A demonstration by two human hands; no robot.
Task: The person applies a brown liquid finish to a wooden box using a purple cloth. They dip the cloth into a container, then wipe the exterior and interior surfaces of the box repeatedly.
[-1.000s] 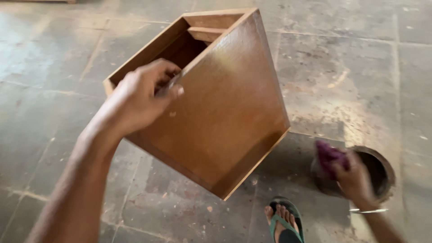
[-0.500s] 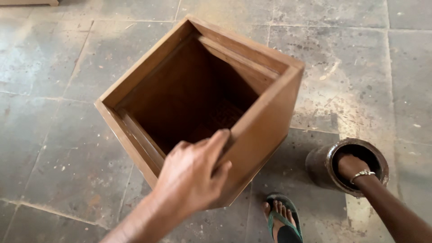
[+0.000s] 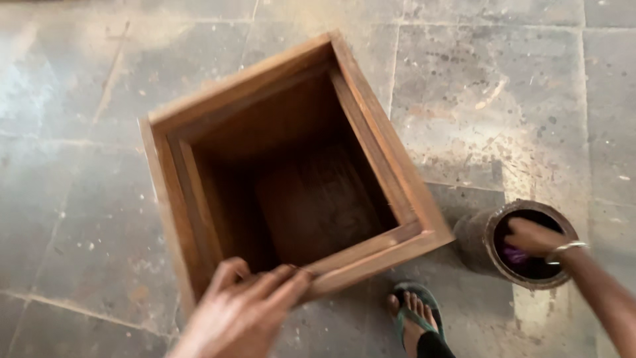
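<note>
On the grey stone-tile floor (image 3: 530, 86) stands an open wooden box (image 3: 291, 172), square, mouth up and facing the camera, dark inside with its bottom panel visible, nothing seen in it. Left hand (image 3: 245, 311) at the near rim, fingers (image 3: 278, 282) laid along the top edge of the near wall, thumb side curled at the corner; gripping the rim, palm hidden so how tight cannot be told. Just right of the box, close to its near right corner but not clearly touching, a dark round can (image 3: 523, 242) sits on the floor. Right hand (image 3: 533, 235) is dipped into the can's mouth, fingers down inside over a purple cloth (image 3: 513, 254); fingertips are hidden, so whether it is closed on the cloth cannot be told. A metal bangle (image 3: 566, 248) on that wrist. Between box and can, at the bottom edge, a bare foot in a green flip-flop (image 3: 414, 315), toes pointing toward the box. Floor is scuffed with pale stains near the can. Versus half a second ago: the box has turned so its opening looks more squarely upward, the left hand has slid from the right near wall to the near left corner, the right hand remains in the can. A second ago the box was tipped showing its outer side.
</note>
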